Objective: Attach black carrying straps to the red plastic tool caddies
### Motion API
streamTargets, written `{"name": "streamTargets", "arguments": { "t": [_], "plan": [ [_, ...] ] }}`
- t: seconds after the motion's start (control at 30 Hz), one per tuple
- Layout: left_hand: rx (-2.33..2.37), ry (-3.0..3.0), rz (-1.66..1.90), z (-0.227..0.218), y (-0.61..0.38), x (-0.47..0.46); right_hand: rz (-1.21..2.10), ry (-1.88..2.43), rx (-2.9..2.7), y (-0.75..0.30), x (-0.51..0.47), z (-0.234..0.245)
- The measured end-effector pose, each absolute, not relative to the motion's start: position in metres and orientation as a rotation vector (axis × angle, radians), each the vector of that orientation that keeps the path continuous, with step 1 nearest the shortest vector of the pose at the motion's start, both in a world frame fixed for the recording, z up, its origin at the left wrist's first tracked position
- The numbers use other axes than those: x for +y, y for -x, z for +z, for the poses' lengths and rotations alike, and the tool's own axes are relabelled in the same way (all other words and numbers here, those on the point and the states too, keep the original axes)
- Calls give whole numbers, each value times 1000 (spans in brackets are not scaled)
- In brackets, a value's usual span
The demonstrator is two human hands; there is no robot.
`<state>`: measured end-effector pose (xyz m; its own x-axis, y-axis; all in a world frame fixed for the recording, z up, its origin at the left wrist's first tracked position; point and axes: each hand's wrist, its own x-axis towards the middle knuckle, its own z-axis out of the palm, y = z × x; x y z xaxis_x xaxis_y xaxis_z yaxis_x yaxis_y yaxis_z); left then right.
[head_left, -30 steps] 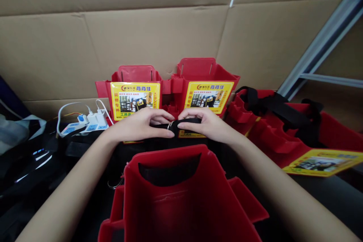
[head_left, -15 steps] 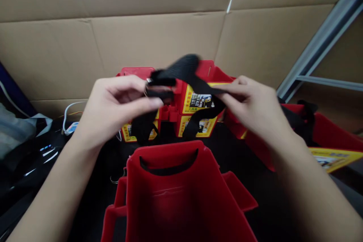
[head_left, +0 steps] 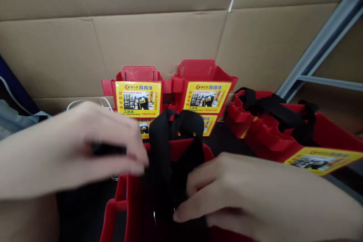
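A red plastic tool box [head_left: 122, 193] stands open at the front, in the lower middle. A black webbing strap [head_left: 159, 147] rises out of it in loops, and its lower part is lost in the dark inside. My left hand [head_left: 110, 143], blurred, is at the strap's left edge with thumb and fingertips drawn together; what they hold, if anything, cannot be made out. Over the box's right side, my right hand [head_left: 224, 193] has its fingers closed about the lower strap. Small bright glints show by its fingertips.
Red tool boxes [head_left: 198, 69] with yellow labels are stacked behind the front box, against a cardboard wall [head_left: 159, 45]. More red boxes [head_left: 269, 136] with black straps lie at the right. A grey metal frame [head_left: 314, 56] slants beyond them. A white cable [head_left: 75, 103] runs at the left.
Both hands have come down from above the box, bringing the black strap from in front of the stacked boxes to the front box's opening. The stacked boxes' labels are now uncovered.
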<state>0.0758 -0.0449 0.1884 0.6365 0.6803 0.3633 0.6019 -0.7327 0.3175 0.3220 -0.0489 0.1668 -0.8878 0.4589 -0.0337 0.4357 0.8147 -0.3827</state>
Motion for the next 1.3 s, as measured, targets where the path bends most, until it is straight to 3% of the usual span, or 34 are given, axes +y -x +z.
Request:
{"name": "streamTargets", "arguments": {
  "t": [0.1, 0.2, 0.3, 0.4, 0.53, 0.67, 1.03, 1.17, 1.3],
  "plan": [
    [1322, -2627, 796, 193, -75, -15, 649, 811, -3005, -322, -52, 164],
    [1338, -2476, 726, 178, -92, 11, 735, 621, -2926, -334, -44, 175],
    [1174, -2367, 564, 163, -108, 24, 317, 761, -2393, -345, -31, 183],
    [998, -2233, 632, 161, -111, 26, -23, 1045, -2043, -342, -17, 176],
    [1000, -2205, 912, 172, -108, 14, 196, 1125, -2179, -327, -5, 159],
    [1041, -2445, 880, 175, -111, -11, 395, 1067, -2217, -324, -2, 157],
    [1465, -3110, 923, 163, -110, -53, -229, 890, -2583, -315, -56, 151],
    [1015, -3259, 488, 157, -127, -62, -151, 834, -2827, -317, -61, 125],
    [932, -3111, 125, 139, -134, -60, -150, 877, -2901, -318, -57, 107]
  ]
}}
